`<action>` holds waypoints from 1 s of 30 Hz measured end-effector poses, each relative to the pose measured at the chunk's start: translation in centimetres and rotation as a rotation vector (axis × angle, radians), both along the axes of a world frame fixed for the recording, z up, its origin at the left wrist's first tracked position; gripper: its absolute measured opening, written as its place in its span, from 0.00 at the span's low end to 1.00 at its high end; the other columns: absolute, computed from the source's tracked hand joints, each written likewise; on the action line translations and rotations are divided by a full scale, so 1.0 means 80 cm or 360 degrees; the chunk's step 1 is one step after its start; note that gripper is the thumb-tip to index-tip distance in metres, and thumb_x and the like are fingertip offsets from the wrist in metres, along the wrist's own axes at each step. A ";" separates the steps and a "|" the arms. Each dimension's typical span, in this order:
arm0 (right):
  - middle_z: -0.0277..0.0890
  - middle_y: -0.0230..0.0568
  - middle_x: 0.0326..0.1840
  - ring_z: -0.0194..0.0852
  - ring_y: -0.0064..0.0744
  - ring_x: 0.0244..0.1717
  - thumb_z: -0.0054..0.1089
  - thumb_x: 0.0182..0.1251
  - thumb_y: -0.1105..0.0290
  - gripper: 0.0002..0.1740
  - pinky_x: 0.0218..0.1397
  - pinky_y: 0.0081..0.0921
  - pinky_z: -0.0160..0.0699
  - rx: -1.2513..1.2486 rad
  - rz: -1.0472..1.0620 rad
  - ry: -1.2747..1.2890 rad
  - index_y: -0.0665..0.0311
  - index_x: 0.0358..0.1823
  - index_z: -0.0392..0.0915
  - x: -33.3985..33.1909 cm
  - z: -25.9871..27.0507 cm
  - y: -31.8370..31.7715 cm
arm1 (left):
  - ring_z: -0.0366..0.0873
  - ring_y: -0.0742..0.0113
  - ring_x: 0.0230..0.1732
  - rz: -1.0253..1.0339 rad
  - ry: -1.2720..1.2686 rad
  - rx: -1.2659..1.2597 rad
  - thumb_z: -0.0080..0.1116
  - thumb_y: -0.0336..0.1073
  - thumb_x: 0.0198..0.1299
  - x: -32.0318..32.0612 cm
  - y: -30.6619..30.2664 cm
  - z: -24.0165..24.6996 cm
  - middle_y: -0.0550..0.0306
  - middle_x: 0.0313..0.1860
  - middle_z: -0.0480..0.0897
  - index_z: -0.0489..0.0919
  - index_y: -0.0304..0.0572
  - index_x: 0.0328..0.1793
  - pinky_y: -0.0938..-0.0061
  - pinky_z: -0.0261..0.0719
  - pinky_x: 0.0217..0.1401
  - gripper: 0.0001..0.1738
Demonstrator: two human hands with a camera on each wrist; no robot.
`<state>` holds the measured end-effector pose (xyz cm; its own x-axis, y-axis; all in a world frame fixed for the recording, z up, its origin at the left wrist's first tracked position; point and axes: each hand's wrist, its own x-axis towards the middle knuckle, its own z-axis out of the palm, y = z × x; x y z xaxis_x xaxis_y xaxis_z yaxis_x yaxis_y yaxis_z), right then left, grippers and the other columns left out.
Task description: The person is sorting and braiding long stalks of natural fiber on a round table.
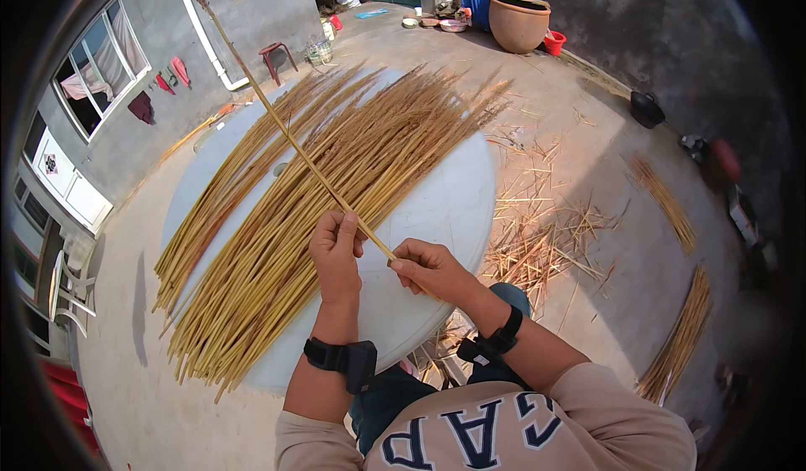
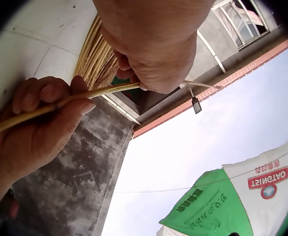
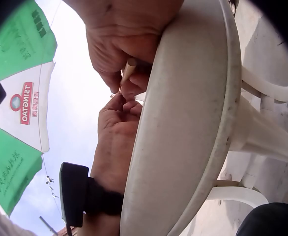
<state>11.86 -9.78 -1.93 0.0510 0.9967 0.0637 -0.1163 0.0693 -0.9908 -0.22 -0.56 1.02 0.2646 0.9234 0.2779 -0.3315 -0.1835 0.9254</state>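
Observation:
One long dry stalk with a thin feathery tip slants over the table, tip to the upper left. My left hand pinches it partway along, between thumb and fingers. Nearer its thick cut end, my right hand grips the same stalk. In the left wrist view the stalk runs from the right palm toward the left fingers. The cut end pokes out of the right hand in the right wrist view. Beneath lies a wide spread of similar stalks, with a narrower row to its left.
The stalks lie on a round white plastic table. Broken straw litters the ground to the right, with two stalk bundles farther over. A large clay pot and a small red stool stand beyond.

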 end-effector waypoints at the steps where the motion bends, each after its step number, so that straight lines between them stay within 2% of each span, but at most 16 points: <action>1: 0.66 0.27 0.16 0.59 0.13 0.15 0.51 0.65 0.63 0.11 0.18 0.12 0.59 0.0005 -0.0005 -0.0009 0.65 0.34 0.72 0.000 -0.001 0.000 | 0.59 0.82 0.17 -0.0005 -0.0009 0.0005 0.50 0.34 0.61 0.000 0.000 0.000 0.64 0.17 0.69 0.68 0.42 0.24 0.87 0.56 0.18 0.12; 3: 0.64 0.26 0.16 0.58 0.12 0.16 0.49 0.66 0.63 0.12 0.19 0.12 0.58 -0.0001 0.0055 -0.0087 0.66 0.34 0.72 0.002 -0.002 0.000 | 0.59 0.81 0.17 -0.0010 0.0061 -0.0014 0.49 0.34 0.61 0.000 0.000 0.001 0.63 0.18 0.69 0.68 0.42 0.24 0.87 0.56 0.19 0.12; 7: 0.62 0.25 0.14 0.55 0.12 0.14 0.47 0.67 0.65 0.12 0.18 0.12 0.55 0.0051 0.0059 -0.0081 0.67 0.34 0.71 0.003 -0.002 -0.002 | 0.59 0.80 0.17 -0.0120 -0.0063 -0.0065 0.47 0.34 0.62 0.001 0.003 -0.001 0.62 0.18 0.69 0.68 0.42 0.25 0.87 0.56 0.19 0.12; 16: 0.58 0.25 0.13 0.53 0.12 0.14 0.43 0.68 0.65 0.13 0.17 0.13 0.54 0.0108 -0.0177 -0.0197 0.67 0.34 0.71 -0.001 0.000 -0.004 | 0.59 0.81 0.17 -0.0081 -0.0032 -0.0020 0.47 0.33 0.62 0.005 -0.001 -0.002 0.62 0.18 0.70 0.67 0.42 0.26 0.87 0.57 0.18 0.11; 18: 0.56 0.25 0.12 0.51 0.12 0.13 0.42 0.69 0.64 0.13 0.17 0.12 0.53 0.0115 -0.0333 0.0114 0.67 0.34 0.70 0.001 -0.003 -0.002 | 0.59 0.83 0.16 -0.0006 0.0160 0.0115 0.46 0.31 0.62 0.006 -0.006 -0.003 0.62 0.18 0.70 0.67 0.41 0.26 0.87 0.57 0.18 0.10; 30: 0.56 0.24 0.12 0.48 0.10 0.11 0.42 0.69 0.63 0.11 0.13 0.11 0.49 0.0242 -0.0561 0.0366 0.64 0.34 0.67 -0.005 -0.005 0.003 | 0.58 0.84 0.17 0.0059 0.0157 0.0216 0.45 0.31 0.62 0.013 -0.016 -0.003 0.63 0.19 0.70 0.66 0.40 0.26 0.87 0.57 0.19 0.10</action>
